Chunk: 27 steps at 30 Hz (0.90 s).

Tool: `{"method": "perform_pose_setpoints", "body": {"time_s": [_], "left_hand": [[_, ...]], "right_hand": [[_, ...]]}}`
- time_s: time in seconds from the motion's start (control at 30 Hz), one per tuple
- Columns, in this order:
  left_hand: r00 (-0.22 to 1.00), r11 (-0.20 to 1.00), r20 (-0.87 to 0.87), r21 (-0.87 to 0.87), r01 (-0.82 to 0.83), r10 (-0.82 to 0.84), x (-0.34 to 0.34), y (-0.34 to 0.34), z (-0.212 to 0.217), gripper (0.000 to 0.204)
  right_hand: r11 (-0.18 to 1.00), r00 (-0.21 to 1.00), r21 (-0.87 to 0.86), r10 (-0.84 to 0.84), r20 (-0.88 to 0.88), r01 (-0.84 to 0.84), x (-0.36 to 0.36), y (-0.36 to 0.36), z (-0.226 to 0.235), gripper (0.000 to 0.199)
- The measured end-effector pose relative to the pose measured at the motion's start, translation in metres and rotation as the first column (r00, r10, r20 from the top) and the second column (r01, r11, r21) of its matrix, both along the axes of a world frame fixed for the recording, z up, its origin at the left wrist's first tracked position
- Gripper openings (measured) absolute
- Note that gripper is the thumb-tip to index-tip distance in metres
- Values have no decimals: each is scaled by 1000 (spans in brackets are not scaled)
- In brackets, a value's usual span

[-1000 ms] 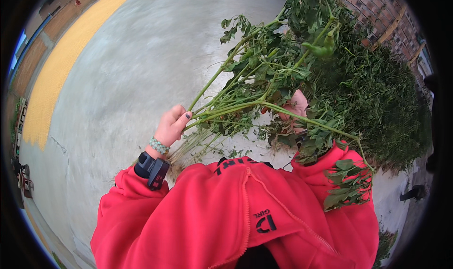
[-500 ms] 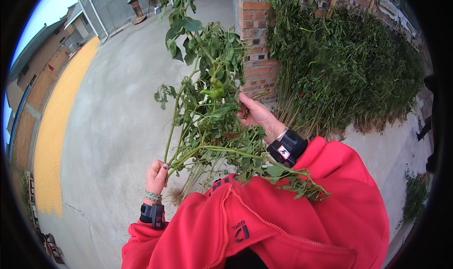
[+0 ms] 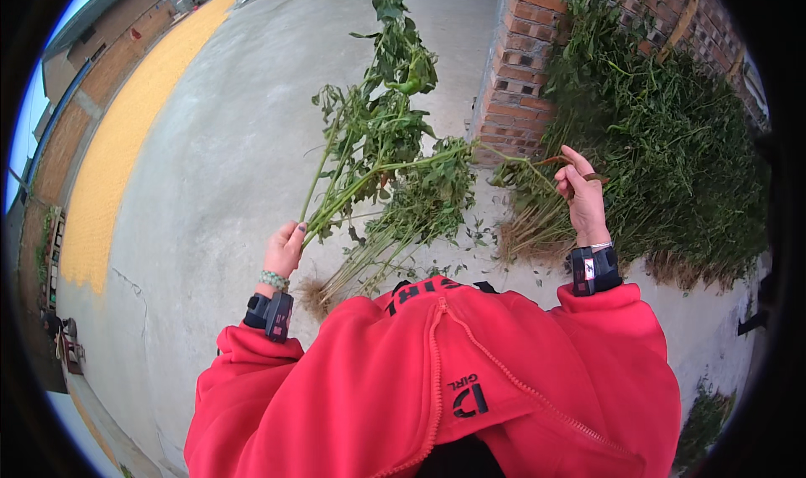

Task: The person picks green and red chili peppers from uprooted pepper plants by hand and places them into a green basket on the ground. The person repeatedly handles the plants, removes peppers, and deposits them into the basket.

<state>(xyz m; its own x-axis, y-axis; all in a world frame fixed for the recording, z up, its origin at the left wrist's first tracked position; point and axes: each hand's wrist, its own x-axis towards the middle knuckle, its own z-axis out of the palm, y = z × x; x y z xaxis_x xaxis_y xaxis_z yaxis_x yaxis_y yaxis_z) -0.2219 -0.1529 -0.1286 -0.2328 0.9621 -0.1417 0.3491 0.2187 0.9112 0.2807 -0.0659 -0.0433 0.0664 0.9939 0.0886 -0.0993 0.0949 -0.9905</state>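
Observation:
My left hand (image 3: 284, 250) grips the lower stems of a tall leafy green plant bunch (image 3: 369, 134), which stands upright in front of me. Off to the right, my right hand (image 3: 581, 194) is raised apart from the bunch and pinches a thin reddish-brown pod or stalk (image 3: 558, 161) between its fingertips. Both arms wear red sleeves and a black wrist device. A second bundle of uprooted plants (image 3: 403, 226) lies on the concrete below the held bunch.
A big heap of green plants (image 3: 672, 151) leans against a brick pillar (image 3: 525, 67) on the right. Grey concrete ground (image 3: 218, 159) spreads to the left, with a yellow spread of grain (image 3: 117, 151) beyond it. Buildings line the far left.
My right hand has left the bunch and moved out to the right with a small reddish piece. The left hand still holds the stems, now higher and more upright.

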Motion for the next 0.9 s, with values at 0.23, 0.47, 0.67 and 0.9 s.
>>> {"method": "perform_pose_setpoints", "body": {"time_s": [0.23, 0.47, 0.67, 0.9], "left_hand": [[997, 998, -40, 11, -68, 68, -2, 7, -4, 27], [978, 972, -23, 110, 208, -207, -5, 6, -3, 28], [972, 979, -120, -28, 200, -202, -11, 11, 4, 22], [896, 978, -409, 35, 204, -172, -10, 14, 13, 30]], "right_hand": [[987, 987, -95, 136, 84, -128, -33, -23, -2, 30], [942, 939, -8, 334, -83, -336, -59, -20, 10, 11], [965, 964, -16, 260, -51, -261, -86, -12, 17, 23], [941, 946, 102, 316, 77, -323, -121, -4, 32, 37]]}}
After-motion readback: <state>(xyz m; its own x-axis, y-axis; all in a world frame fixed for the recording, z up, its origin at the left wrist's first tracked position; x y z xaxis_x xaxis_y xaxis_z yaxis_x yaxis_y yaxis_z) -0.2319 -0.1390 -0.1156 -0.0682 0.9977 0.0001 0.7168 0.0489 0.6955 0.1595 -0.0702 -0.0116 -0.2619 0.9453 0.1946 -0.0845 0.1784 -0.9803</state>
